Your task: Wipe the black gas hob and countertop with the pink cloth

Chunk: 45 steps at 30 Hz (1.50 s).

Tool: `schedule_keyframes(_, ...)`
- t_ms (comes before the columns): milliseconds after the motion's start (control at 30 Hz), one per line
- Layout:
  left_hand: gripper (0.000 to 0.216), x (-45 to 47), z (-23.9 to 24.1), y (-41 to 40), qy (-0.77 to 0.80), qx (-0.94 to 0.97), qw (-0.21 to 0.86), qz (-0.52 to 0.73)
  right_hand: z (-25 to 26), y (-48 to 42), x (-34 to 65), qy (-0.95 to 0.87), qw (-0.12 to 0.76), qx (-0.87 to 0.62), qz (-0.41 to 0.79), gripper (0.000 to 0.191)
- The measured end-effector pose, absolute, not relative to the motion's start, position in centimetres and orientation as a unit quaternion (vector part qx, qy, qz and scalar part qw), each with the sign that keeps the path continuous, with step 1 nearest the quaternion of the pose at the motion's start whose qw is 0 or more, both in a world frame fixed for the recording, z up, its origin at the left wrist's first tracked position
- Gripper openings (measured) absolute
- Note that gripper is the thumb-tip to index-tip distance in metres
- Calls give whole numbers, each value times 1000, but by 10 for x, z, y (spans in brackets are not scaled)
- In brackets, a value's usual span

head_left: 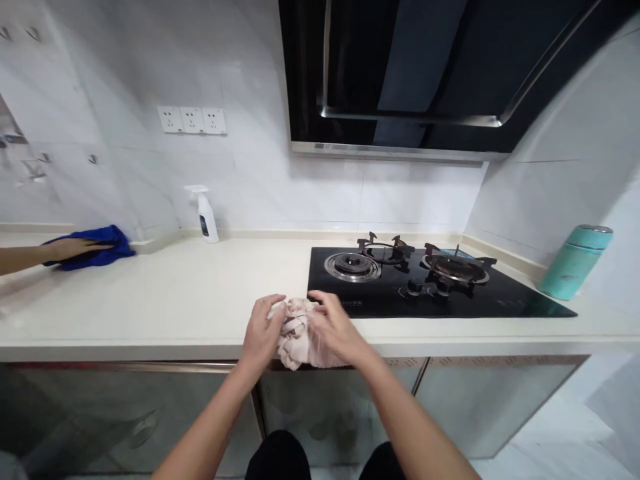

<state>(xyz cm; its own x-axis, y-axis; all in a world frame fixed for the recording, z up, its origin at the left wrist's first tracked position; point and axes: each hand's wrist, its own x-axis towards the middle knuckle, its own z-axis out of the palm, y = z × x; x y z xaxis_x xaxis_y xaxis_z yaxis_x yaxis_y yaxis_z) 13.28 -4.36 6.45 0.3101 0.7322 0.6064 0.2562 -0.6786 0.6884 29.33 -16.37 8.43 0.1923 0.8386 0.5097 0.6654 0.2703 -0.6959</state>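
Observation:
A crumpled pale pink cloth (296, 343) lies bunched at the counter's front edge, part of it hanging over. My left hand (264, 330) grips its left side with bent fingers. On the other side, my right hand (336, 327) has its fingers curled round the cloth, close to the front left corner of the gas stove (380, 303). Folds of the cloth hide some of the fingertips.
Another person's hand (70, 250) presses a blue cloth (113, 250) on the counter (165, 300) at the left. A white spray bottle (206, 217) stands by the wall. A turquoise flask (575, 260) stands at the right. The black range hood (400, 80) overhangs the stove.

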Motion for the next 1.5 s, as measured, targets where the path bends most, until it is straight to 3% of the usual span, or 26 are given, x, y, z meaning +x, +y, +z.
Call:
schedule_keyframes(100, 33, 133, 70, -68, 253, 848, 137, 445, 83, -192, 355, -578, 523, -626, -2, 39)
schedule_keyframes(200, 39, 147, 77, -94, 198, 914, 49, 350, 72, -211, 411, -525, 428, -729, -96, 40)
schedule_keyframes(333, 58, 176, 81, -115, 191, 948, -43, 252, 50, -211, 452, -523, 359, -766, -106, 39)
schedule_keyframes(467, 64, 198, 73, -123, 214, 950, -109, 200, 26, -199, 462, -547, 322, -767, -93, 45)
schedule_keyframes(700, 57, 183, 67, -108, 195, 952, -60, 227, -6, -199, 482, -577, 199, -780, -138, 62)
schedule_keyframes(933, 48, 133, 68, -71, 286, 920, -1, 268, -24, -199, 497, -590, 199, -768, -149, 69)
schedule_keyframes(1167, 34, 38, 74, -10, 462, 846, -72, 257, -21, -202, 492, -586, 187, -778, -124, 74)
schedule_keyframes(1300, 42, 13, 79, -7, 547, 788, -140, 245, -19, -201, 487, -579, 193, -783, -122, 75)
schedule_keyframes(1433, 48, 9, 50, -27, 496, 794, -214, 279, -20, -200, 486, -581, 212, -776, -125, 75)
schedule_keyframes(1500, 62, 6, 33, -31, 460, 809, -232, 284, -20, -200, 486, -580, 216, -775, -129, 74)
